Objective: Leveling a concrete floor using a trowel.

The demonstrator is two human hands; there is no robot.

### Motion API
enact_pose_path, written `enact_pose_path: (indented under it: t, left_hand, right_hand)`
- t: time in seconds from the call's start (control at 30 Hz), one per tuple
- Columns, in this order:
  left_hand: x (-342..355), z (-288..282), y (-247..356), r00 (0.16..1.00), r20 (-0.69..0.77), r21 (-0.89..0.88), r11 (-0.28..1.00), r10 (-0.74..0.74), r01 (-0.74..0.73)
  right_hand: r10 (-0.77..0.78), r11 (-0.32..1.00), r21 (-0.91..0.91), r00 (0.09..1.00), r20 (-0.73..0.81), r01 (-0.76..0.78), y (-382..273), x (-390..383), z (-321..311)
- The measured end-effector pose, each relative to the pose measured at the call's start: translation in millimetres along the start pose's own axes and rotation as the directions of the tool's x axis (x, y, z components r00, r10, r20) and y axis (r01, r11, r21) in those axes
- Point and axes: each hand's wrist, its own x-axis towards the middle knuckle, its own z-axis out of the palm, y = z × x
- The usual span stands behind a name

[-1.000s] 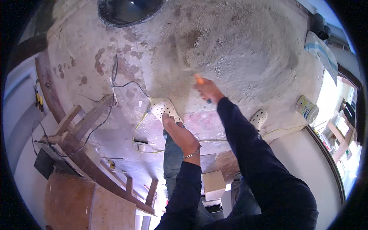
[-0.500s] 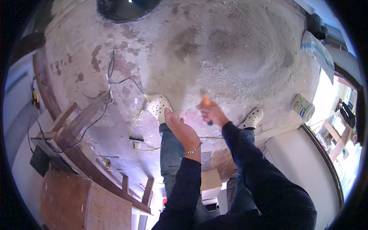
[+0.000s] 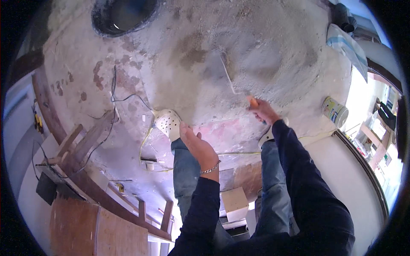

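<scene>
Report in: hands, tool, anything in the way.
Right hand gripping orange-handled tool. Left hand open, nothing visible in it. Loose grit around tool; black cord off left, apart.

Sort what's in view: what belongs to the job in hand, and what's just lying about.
Seemingly part of the job:
orange-handled tool, gripped by the right hand
gritty grey material, spread ahead

Apparently just lying about:
dark cable
labelled bucket
white-and-blue sack
pale box
</scene>
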Motion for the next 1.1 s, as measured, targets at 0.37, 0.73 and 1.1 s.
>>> enact_pose_path:
  t: [0.37, 0.73, 1.1]
  left_hand:
    - [11.7, -2.5, 7.2, 1.0, -0.011, -0.049, 0.999, -0.019, 0.019]
    - [17.3, -21.8, 16.1, 0.997, -0.038, -0.14, 0.989, -0.062, 0.056]
    - [-1.9, 2.1, 5.2, 1.0, 0.028, -0.035, 0.999, 0.007, -0.006]
  right_hand:
    - [-0.436, 0.77, 0.564, 0.892, 0.121, 0.3, -154.3, 74.3, 153.6]
    - [-0.286, 0.64, 0.643, 0.907, -0.308, 0.421, -279.1, 142.6, 127.2]
    - [-0.337, 0.473, 0.852, 0.939, -0.063, 0.226, -134.5, -0.9, 69.5]
